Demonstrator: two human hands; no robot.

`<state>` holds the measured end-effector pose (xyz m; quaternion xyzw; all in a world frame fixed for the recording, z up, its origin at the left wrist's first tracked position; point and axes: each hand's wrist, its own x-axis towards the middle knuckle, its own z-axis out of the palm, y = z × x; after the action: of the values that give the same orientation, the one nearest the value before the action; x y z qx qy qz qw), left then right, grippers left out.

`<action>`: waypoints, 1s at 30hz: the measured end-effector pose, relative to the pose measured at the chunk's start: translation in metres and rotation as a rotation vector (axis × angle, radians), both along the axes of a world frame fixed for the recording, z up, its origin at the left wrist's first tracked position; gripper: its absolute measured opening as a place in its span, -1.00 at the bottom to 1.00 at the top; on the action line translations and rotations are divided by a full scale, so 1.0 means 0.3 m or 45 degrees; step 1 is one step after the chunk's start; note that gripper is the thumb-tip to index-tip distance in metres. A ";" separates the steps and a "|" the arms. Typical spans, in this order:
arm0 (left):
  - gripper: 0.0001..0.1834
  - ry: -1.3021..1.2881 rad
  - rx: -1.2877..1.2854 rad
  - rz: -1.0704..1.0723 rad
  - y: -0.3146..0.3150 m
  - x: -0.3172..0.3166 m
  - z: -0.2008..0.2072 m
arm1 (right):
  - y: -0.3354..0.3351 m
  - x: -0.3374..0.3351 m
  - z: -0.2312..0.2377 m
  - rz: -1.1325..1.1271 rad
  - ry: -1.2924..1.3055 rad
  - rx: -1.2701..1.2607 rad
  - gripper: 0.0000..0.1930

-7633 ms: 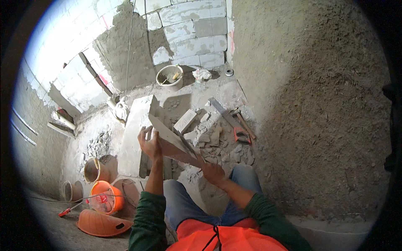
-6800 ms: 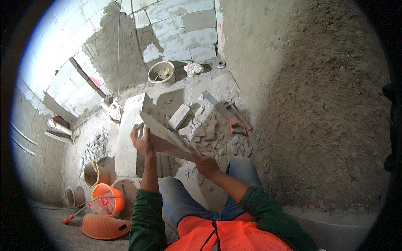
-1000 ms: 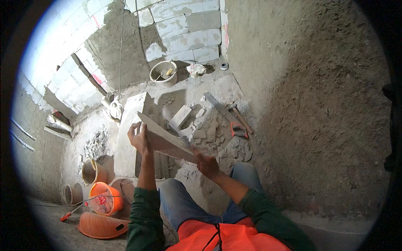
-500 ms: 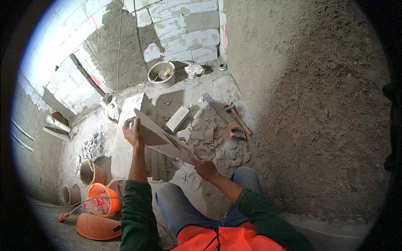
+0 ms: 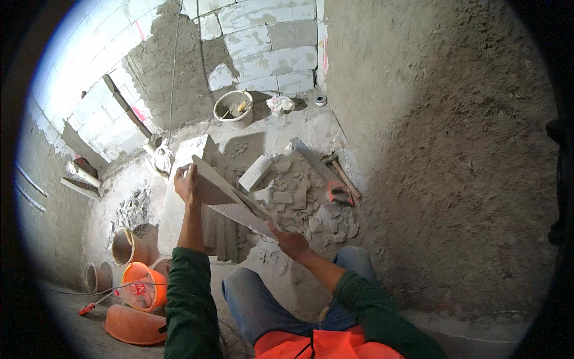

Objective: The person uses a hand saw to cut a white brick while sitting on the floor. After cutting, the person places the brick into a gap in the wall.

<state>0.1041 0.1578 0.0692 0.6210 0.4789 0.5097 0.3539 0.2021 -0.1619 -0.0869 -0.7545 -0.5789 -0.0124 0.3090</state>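
A flat, thin grey slab (image 5: 218, 194) is held up on edge and slanted between my two hands, over the rubble. My left hand (image 5: 187, 185) has its fingers wrapped over the slab's upper left end. The lower right end is gripped by my right hand (image 5: 293, 244), just above my knees. Beneath the left end lies a large pale block (image 5: 180, 206). Beyond the slab, a smaller white block (image 5: 256, 173) sits among broken pieces (image 5: 293, 191). To their right lie a handsaw (image 5: 340, 193) with a red handle and a hammer (image 5: 347, 176).
At the back stand a mortar bucket (image 5: 237, 121), a crumpled white bag (image 5: 279, 105) and a small roll (image 5: 321, 100). An orange bucket (image 5: 156, 293), an orange helmet-like shell (image 5: 128, 326), brownish containers (image 5: 133, 250) and a cable are at lower left. A rough wall (image 5: 454, 149) rises at right.
The view has shifted slightly. Both hands keep their hold on the slab, which stays at nearly the same slant.
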 end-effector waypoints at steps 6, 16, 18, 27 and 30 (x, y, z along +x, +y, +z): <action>-0.64 0.022 -0.018 -0.051 0.010 -0.006 0.007 | -0.004 -0.001 -0.228 0.006 0.266 -0.178 -0.33; -0.62 0.054 0.055 -0.100 0.037 -0.026 -0.017 | 0.097 0.025 0.158 -0.092 0.458 0.252 -0.51; -0.63 0.053 0.027 -0.097 0.035 -0.033 -0.025 | 0.104 0.029 0.231 -0.156 0.418 0.311 -0.56; -0.67 0.041 -0.012 -0.049 0.013 -0.029 -0.005 | 0.001 -0.028 -0.028 -0.029 -0.005 -0.283 -0.52; -0.67 0.017 -0.022 -0.030 0.019 -0.036 -0.010 | -0.015 -0.022 0.041 -0.078 -0.030 -0.095 -0.58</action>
<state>0.0933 0.1635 0.0663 0.6269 0.4783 0.4972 0.3620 0.1954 -0.1663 -0.0747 -0.7826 -0.5593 -0.0092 0.2733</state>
